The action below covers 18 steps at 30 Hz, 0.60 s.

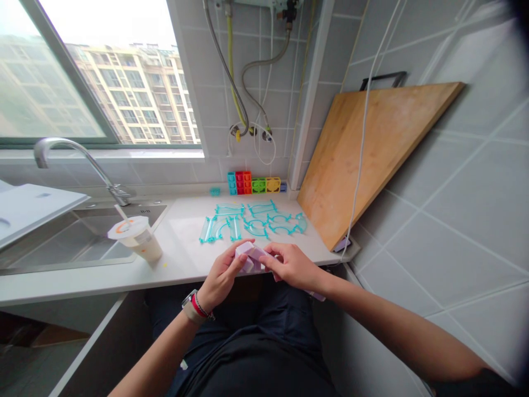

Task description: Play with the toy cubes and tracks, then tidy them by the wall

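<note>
Lilac plastic blocks (248, 255) sit between my two hands, just over the counter's front edge. My left hand (223, 275), with a watch and bracelets at the wrist, is closed around their left side. From the right, my right hand (291, 266) pinches a lilac piece against them; its fingers partly cover the join. Another lilac bit (316, 296) shows below my right wrist, mostly hidden. Beyond my hands, several clear teal-edged track pieces (256, 226), straight and curved, lie spread on the white counter (185, 242).
Coloured cube blocks (243, 182) stand in a row by the back wall, with a small teal piece (215, 191) beside them. A drink cup with a straw (138, 240) stands near the sink (95, 234) at left. A wooden board (372, 149) leans at right, a white cable (363, 132) hanging before it.
</note>
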### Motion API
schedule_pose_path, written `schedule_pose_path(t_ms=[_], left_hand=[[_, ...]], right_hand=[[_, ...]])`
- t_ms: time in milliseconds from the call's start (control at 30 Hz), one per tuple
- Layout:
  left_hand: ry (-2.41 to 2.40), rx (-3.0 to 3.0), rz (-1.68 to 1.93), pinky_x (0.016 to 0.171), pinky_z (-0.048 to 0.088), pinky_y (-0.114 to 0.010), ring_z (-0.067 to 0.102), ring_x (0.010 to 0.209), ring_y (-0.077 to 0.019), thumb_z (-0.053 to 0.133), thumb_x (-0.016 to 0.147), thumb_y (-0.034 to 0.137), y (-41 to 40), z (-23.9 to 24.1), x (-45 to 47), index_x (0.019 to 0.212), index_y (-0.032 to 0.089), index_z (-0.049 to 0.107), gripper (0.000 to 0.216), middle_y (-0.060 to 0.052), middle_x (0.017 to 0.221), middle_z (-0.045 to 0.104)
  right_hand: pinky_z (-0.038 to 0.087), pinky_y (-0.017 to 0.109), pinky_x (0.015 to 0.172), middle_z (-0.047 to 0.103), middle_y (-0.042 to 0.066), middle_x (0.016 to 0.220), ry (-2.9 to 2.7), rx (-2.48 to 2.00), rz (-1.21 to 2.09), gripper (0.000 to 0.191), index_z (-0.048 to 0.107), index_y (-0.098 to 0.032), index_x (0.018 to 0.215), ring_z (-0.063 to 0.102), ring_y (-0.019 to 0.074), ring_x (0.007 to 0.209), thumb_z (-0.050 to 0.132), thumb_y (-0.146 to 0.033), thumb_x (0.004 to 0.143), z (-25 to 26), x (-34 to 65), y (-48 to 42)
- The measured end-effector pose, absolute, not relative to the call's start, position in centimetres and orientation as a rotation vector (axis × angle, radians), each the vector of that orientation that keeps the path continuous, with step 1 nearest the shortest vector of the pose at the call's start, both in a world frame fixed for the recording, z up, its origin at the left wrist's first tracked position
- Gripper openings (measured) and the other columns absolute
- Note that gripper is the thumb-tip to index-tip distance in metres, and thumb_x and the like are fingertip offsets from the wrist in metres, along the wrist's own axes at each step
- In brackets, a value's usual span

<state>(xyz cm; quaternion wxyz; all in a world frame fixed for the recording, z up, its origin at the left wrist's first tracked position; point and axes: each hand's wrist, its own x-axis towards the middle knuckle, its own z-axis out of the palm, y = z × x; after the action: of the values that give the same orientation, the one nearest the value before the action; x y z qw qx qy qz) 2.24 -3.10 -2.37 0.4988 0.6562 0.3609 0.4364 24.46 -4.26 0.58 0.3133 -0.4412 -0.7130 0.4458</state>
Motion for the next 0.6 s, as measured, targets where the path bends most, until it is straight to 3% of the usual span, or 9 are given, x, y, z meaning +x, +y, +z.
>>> schedule_pose_path(t_ms=[167, 267, 433, 600], left_hand=[[0.682, 1.558, 1.174, 0.097, 0.05, -0.036, 0.065, 0.112, -0.0272, 0.062, 0.095, 0.052, -3.7, -2.3, 3.0, 0.147, 0.019, 0.048, 0.063, -0.014, 0.134, 0.065], [0.647, 1.584, 1.186, 0.098, 0.05, -0.036, 0.065, 0.113, -0.0264, 0.073, 0.09, 0.041, -3.7, -2.3, 2.8, 0.151, 0.024, 0.043, 0.07, -0.014, 0.14, 0.061], [0.664, 1.576, 1.176, 0.087, 0.053, -0.032, 0.068, 0.096, -0.0207, 0.076, 0.088, 0.032, -3.4, -2.3, 2.3, 0.143, 0.025, 0.048, 0.062, -0.012, 0.133, 0.064], [0.682, 1.572, 1.149, 0.087, 0.051, -0.029, 0.066, 0.097, -0.0199, 0.077, 0.087, 0.033, -3.3, -2.1, 2.4, 0.137, 0.023, 0.05, 0.057, -0.01, 0.125, 0.065]], right_hand=[[0.047, 0.022, 0.051, 0.059, -0.004, 0.06, -1.703, -1.05, 1.329, 0.035, 0.062, -0.019, 0.093, 0.059, 0.012, 0.05, 0.057, -0.053, 0.098, 0.0, 23.1, -4.8], [0.051, 0.023, 0.051, 0.063, -0.002, 0.07, -1.588, -0.958, 1.441, 0.038, 0.061, -0.019, 0.094, 0.061, 0.0114, 0.051, 0.06, -0.056, 0.095, -0.5, 22.5, -4.8], [0.053, 0.024, 0.051, 0.065, -0.001, 0.071, -1.531, -0.907, 1.616, 0.043, 0.059, -0.017, 0.087, 0.064, 0.0125, 0.053, 0.063, -0.06, 0.092, -0.6, 22.3, -5.0], [0.044, 0.02, 0.044, 0.062, -0.003, 0.065, -1.568, -0.918, 1.627, 0.046, 0.056, -0.018, 0.083, 0.056, 0.009, 0.044, 0.061, -0.063, 0.092, -0.8, 22.4, -5.1]])
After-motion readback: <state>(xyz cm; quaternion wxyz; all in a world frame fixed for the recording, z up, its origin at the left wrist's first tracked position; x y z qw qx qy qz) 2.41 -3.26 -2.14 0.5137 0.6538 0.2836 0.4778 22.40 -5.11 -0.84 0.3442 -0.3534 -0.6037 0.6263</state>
